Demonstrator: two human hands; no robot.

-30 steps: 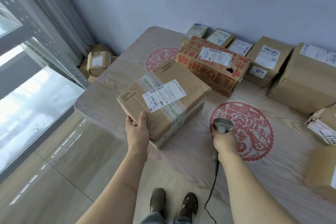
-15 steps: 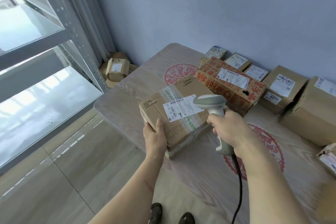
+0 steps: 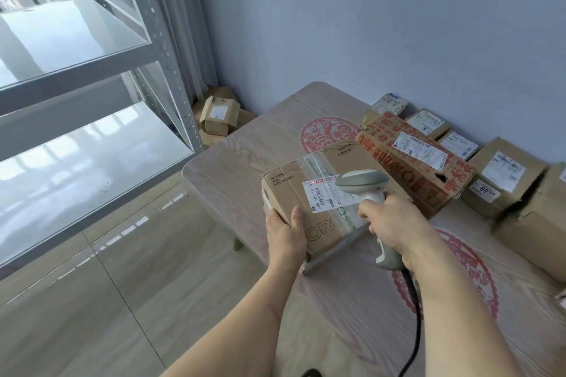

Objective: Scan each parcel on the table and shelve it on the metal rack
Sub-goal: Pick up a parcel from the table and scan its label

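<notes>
A brown taped cardboard parcel (image 3: 318,174) with a white barcode label lies near the front left corner of the wooden table (image 3: 245,156). My left hand (image 3: 286,232) grips its near left corner. My right hand (image 3: 392,223) holds a grey corded barcode scanner (image 3: 363,182) just above the label, and a red scan line shows across the barcode. The grey metal rack (image 3: 165,49) stands to the left, with bare shelves.
Behind the parcel lies a red-printed carton (image 3: 413,162). Several smaller labelled boxes (image 3: 502,174) line the wall, and a large box (image 3: 542,223) sits at the right. Boxes (image 3: 217,115) rest on the floor in the corner. The scanner cable (image 3: 413,324) hangs toward me.
My right hand lifted the scanner off the table and brought it over the parcel's label, where a red scan line now shows. My left hand kept its hold on the parcel.
</notes>
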